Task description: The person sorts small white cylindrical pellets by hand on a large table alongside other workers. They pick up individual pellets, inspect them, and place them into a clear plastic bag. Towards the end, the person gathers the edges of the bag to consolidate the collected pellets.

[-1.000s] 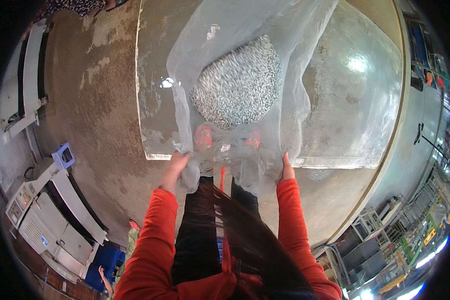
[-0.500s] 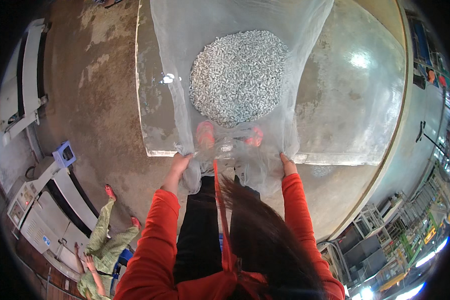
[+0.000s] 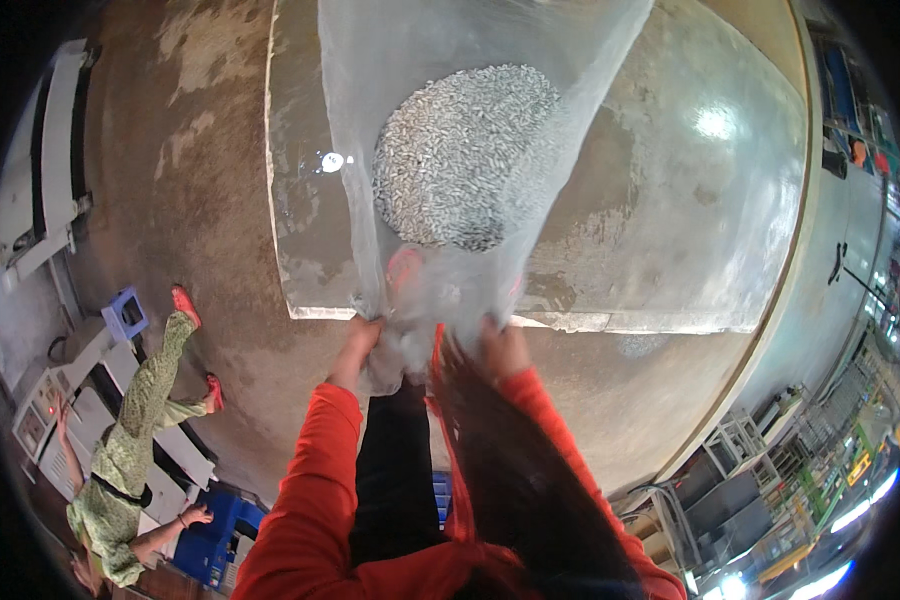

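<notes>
A thin, see-through whitish net (image 3: 410, 45) lies spread over a wet concrete slab, with a wide round pile of small silvery oblong pieces (image 3: 460, 155) on it. My left hand (image 3: 364, 335) is closed on the near left corner of the net, just past the slab's edge. Bunched folds of the near edge hang between my hands. My right hand (image 3: 506, 348) is closed on the near right part of the net; its fingers are blurred and partly behind the folds. Red footwear (image 3: 404, 268) shows faintly through the net below the pile.
The low slab (image 3: 690, 230) has a pale front lip. On the left, a co-worker in green patterned clothes (image 3: 145, 400) stands by grey machines (image 3: 45, 420) and a blue crate (image 3: 215, 530). Metal racks (image 3: 745, 450) stand at the lower right.
My right hand has moved left toward my left hand, drawing the net's right side inward over the pile's edge. My left hand stays nearly in place. The co-worker has shifted left.
</notes>
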A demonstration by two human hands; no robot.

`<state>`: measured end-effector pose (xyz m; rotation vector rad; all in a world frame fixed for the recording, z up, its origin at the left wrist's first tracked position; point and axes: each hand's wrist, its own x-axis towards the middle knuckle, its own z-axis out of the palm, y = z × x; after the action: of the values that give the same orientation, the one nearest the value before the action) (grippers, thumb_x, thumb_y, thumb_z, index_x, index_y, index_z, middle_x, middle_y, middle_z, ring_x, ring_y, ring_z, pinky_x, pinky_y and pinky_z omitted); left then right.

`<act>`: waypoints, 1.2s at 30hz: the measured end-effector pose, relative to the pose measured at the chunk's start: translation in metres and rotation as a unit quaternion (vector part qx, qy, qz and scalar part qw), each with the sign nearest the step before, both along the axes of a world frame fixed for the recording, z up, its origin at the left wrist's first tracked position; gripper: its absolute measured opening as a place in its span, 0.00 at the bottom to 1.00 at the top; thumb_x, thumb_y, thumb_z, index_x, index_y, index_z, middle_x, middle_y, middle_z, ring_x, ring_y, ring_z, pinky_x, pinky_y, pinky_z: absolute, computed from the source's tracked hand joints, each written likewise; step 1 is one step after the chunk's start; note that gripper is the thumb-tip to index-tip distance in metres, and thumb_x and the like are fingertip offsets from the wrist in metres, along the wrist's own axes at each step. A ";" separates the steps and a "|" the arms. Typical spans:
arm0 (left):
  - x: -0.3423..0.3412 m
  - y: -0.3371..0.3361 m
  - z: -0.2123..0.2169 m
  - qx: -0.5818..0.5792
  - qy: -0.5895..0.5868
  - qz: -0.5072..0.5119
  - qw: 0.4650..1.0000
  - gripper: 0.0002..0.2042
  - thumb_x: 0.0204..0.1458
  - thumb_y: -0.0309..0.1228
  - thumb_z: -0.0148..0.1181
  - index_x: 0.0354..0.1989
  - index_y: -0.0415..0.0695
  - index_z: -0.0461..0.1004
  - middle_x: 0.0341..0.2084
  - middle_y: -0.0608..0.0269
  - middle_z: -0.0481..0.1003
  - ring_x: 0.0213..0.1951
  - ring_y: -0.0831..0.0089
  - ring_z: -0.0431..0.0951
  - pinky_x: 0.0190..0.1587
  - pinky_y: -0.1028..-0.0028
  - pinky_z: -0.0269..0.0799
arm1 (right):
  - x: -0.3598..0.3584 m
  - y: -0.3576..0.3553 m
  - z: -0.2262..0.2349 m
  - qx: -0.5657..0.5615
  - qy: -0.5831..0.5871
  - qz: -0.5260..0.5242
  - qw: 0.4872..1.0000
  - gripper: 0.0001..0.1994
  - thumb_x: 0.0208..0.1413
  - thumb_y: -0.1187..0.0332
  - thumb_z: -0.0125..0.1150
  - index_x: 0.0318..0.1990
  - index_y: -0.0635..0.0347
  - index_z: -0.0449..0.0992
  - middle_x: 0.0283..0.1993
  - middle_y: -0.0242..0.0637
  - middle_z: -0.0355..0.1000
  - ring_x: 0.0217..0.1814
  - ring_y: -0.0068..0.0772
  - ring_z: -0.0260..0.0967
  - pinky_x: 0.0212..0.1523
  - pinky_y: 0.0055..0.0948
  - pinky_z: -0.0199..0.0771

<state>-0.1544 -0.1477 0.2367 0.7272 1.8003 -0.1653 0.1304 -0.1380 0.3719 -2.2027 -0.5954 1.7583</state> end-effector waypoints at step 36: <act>0.028 0.041 0.051 -0.020 0.019 0.013 1.000 0.24 0.46 0.39 0.56 0.44 0.29 0.68 0.38 0.43 0.73 0.42 0.54 0.74 0.42 0.63 0.67 | 0.107 -0.098 -0.015 -0.050 -0.034 -0.081 0.995 0.22 0.47 0.55 0.61 0.37 0.69 0.75 0.30 0.35 0.73 0.30 0.30 0.69 0.33 0.29 0.69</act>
<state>-0.1261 -0.1062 0.2881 0.6752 1.8369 -0.1982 0.2373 -0.2355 0.3567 -2.3124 -0.3377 1.6698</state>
